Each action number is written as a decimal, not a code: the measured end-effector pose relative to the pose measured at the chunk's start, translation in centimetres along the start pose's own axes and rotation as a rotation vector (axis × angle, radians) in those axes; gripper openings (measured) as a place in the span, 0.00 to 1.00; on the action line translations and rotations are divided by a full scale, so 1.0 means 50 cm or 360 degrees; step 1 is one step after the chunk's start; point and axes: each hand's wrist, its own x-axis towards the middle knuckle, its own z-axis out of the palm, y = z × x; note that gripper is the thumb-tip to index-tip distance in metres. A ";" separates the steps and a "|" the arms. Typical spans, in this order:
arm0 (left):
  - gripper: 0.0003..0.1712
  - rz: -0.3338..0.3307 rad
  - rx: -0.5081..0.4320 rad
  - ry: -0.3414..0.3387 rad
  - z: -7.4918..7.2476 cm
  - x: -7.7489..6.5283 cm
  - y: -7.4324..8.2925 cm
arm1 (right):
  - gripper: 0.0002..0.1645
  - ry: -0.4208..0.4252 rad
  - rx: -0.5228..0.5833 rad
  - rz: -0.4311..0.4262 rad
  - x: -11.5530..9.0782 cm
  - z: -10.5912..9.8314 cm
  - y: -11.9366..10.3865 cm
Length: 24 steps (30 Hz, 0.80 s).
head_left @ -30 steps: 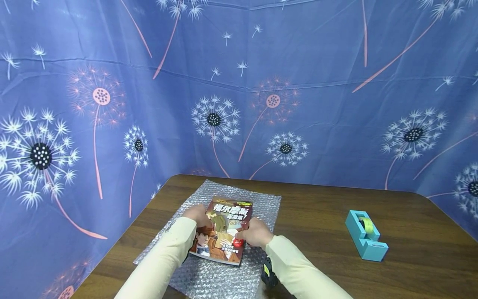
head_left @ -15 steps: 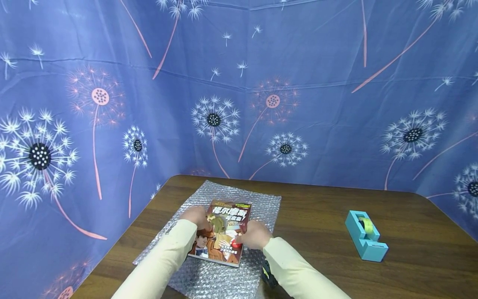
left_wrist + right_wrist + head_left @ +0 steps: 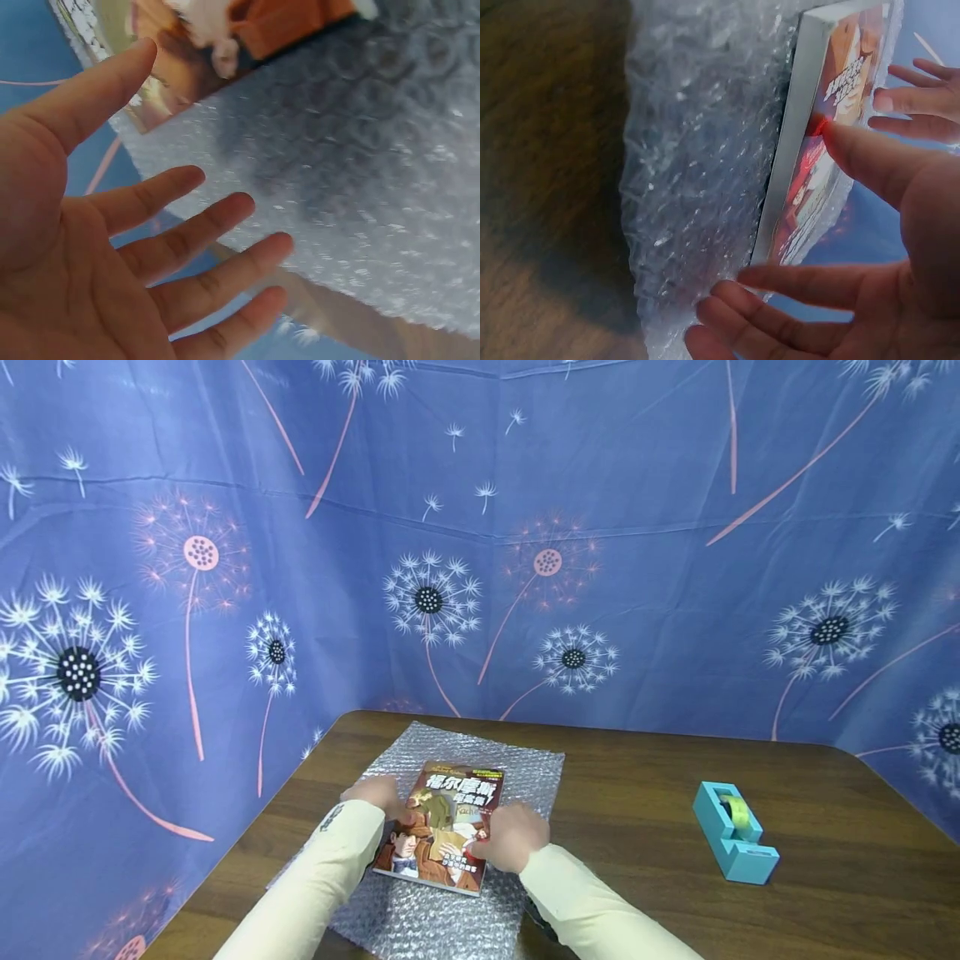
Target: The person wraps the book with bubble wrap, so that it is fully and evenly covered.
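Observation:
A paperback book (image 3: 442, 831) with a brown illustrated cover and white Chinese lettering lies face up on a sheet of bubble wrap (image 3: 420, 914). My left hand (image 3: 372, 795) is at the book's left side. Its fingers are spread and hold nothing, and in the left wrist view the thumb (image 3: 127, 79) overlaps the cover. On the opposite side is my right hand (image 3: 516, 837), its thumb (image 3: 855, 154) right at the cover's edge by a red spot. The other fingers (image 3: 802, 285) extend loosely, close over the bubble wrap.
A turquoise tape dispenser (image 3: 735, 835) with a yellow-green roll stands on the wooden table (image 3: 622, 802) to the right. Behind the table hangs a blue dandelion-print cloth (image 3: 637, 568). Bubble wrap extends past the book on all sides.
The book has come down slightly toward me and settled on the bubble wrap. My left hand has moved left off the cover, and the right hand has shifted a little at the right edge.

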 end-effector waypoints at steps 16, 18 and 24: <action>0.31 -0.0006 0.0097 0.0030 0.017 0.003 -0.003 | 0.31 -0.0136 -0.0142 0.0032 0.005 -0.022 0.008; 0.33 -0.0010 0.0126 0.0027 0.019 0.001 -0.001 | 0.30 -0.0135 -0.0139 0.0024 0.006 -0.022 0.012; 0.33 0.0023 0.0191 0.0050 0.023 -0.012 0.015 | 0.30 -0.0144 -0.0131 -0.0009 0.005 -0.029 0.030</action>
